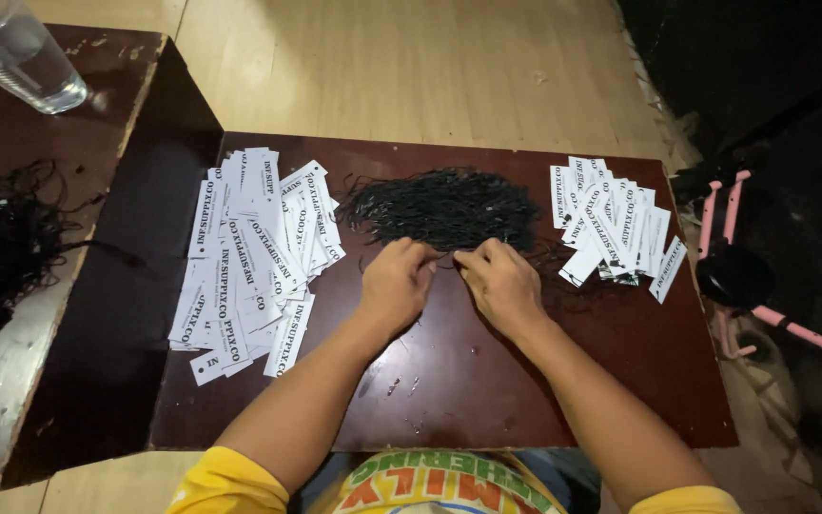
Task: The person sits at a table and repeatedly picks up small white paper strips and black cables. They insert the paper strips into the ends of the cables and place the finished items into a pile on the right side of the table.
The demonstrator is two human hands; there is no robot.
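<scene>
My left hand and right hand meet near the middle of the bench, just below the heap of black strings. The fingers of both hands are pinched shut on what looks like a single string drawn from the heap's near edge (it is too thin and dark to see clearly against the wood).

The strings lie tangled, so I judge that a pull on one could drag others along and spread the heap toward me. A few stray loops already trail right, toward the small pile of white tags, and could snag one. The bigger tag pile on the left is fanned out loosely, and its lowest tags sit close to the bench's left edge; a sweep of my left forearm could push some off onto the darker, lower surface beside it.

Open room is mostly in front of me: bare wood between my wrists and the near edge. Behind the heap the bench ends quickly at the floor. On the right, tags reach almost to the edge, beside a pink frame. A clear bottle stands far left, well apart.
</scene>
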